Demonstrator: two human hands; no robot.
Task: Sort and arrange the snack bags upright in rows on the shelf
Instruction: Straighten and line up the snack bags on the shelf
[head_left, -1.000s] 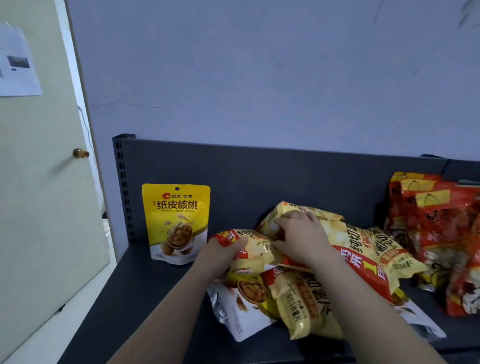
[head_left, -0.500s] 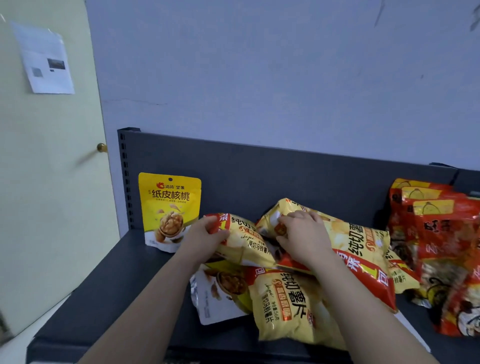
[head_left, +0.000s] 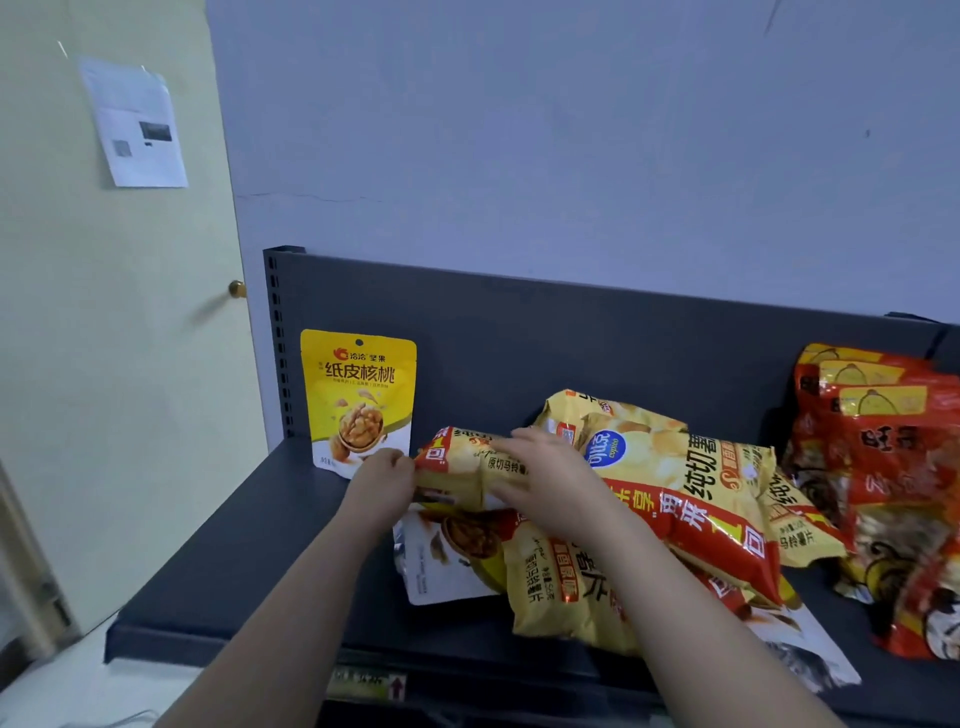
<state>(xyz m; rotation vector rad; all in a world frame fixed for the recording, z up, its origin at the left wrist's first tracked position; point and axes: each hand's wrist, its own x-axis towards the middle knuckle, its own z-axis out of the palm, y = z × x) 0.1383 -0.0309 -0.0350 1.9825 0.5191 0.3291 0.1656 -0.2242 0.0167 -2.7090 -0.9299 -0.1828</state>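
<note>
Chip bag (head_left: 465, 467) lies lengthwise left-right, mid-frame; left hand (head_left: 382, 486) grips left end, right hand (head_left: 550, 483) flat on top, fingers straight.

Dim, cool, bluish light is filling the view, and everything is looking slightly grainy to me. The doorknob (head_left: 236, 288) is throwing a soft shadow down to its left, so the light is coming from the upper right. My right hand (head_left: 550, 480) is smearing with motion blur at the fingers. My left hand (head_left: 384, 480), gripping the chip bag (head_left: 457, 462), is showing sharper. Pale glare is glinting on the red snack bags (head_left: 883, 457) at the right end of the shelf (head_left: 249, 561). The wide lens is bowing its back edge.
</note>
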